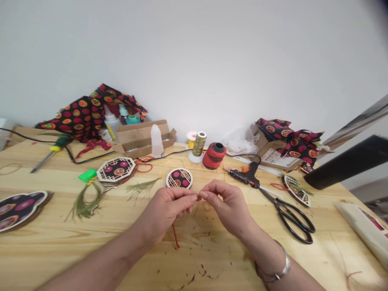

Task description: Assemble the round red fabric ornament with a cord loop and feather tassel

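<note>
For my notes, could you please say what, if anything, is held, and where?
Left hand and right hand apparently pinch the red cord, away from its lower end; the exact spot is hidden.

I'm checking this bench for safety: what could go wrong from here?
The glue gun lies with its nozzle near the red spool; if hot, which I can't tell, it might scorch loose thread. The scissors lie to the right of the right hand, where the arm might knock them. The red cord below the left hand could slip from its fingertip pinch.
</note>
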### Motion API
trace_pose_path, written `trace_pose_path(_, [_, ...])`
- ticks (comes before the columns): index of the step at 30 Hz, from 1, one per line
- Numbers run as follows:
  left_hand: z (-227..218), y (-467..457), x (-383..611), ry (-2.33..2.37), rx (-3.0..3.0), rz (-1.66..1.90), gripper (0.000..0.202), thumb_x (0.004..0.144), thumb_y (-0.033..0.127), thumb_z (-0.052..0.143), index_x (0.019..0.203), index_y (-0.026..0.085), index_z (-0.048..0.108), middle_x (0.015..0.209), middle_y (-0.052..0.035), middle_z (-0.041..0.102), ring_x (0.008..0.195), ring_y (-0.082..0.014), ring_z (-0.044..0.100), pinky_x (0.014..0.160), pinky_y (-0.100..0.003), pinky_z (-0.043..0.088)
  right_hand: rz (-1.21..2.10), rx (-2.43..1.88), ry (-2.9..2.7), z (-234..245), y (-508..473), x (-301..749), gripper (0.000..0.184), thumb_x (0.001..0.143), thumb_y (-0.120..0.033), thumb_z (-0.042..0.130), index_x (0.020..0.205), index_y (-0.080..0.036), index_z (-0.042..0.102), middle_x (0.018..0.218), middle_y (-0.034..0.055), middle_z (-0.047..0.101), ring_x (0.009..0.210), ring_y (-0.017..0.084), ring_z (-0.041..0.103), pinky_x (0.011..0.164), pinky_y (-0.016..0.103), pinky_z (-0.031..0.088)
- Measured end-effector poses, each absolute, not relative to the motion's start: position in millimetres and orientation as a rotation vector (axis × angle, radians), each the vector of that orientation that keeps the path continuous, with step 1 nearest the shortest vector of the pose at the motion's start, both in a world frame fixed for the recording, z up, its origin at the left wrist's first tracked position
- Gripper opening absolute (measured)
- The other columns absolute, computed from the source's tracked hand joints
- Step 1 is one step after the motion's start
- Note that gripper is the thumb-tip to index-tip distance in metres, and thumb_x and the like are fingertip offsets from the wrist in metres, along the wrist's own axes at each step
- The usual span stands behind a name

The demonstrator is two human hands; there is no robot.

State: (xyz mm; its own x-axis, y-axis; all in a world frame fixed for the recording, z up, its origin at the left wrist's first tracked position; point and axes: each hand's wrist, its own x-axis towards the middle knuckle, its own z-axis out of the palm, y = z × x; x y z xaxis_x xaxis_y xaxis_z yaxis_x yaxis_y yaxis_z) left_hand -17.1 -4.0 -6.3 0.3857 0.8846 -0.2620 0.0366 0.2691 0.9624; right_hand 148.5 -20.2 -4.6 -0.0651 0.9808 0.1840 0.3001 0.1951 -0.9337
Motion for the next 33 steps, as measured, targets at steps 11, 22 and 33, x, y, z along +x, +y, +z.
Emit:
trace_pose_path(11, [-9.4,-3.2,-16.7,1.051,1.128,0.805,0.019,0.072,0.037,0.068,0.079,0.021,0.074,0.049,0.0061,0.046,0.048,-0.0071,0.030,0.046,-0.021,0.022,1.402,-1.146,-1.172,-1.3,-18.7,146.6,0.037,0.076,-0.041,0.061,0.103,-0.017,0.056,0.081,0.0013,0.061,0.050,0.006,0.043,0.047,0.021,0.033])
trace_pose_path(22, [-4.1,-3.3,-15.6,1.069,1.081,0.856,0.015,0.070,0.033,0.070,0.073,0.020,0.075,0.049,0.0051,0.056,0.050,-0.0083,0.043,0.053,-0.020,0.036,1.488,-1.315,-1.250,-3.9,-17.5,148.8,0.027,0.069,-0.038,0.068,0.064,-0.014,0.057,0.049,-0.0059,0.047,0.044,0.005,0.036,0.042,0.019,0.025])
trace_pose_path(33, [-3.6,-4.6,-16.1,1.064,1.107,0.804,0.020,0.070,0.036,0.069,0.083,0.022,0.076,0.069,-0.0003,0.071,0.064,-0.0136,0.055,0.063,-0.024,0.040,1.398,-1.318,-1.294,1.2,-16.5,152.8,0.029,0.072,-0.042,0.064,0.067,-0.014,0.054,0.053,-0.0043,0.049,0.046,0.006,0.035,0.045,0.020,0.026])
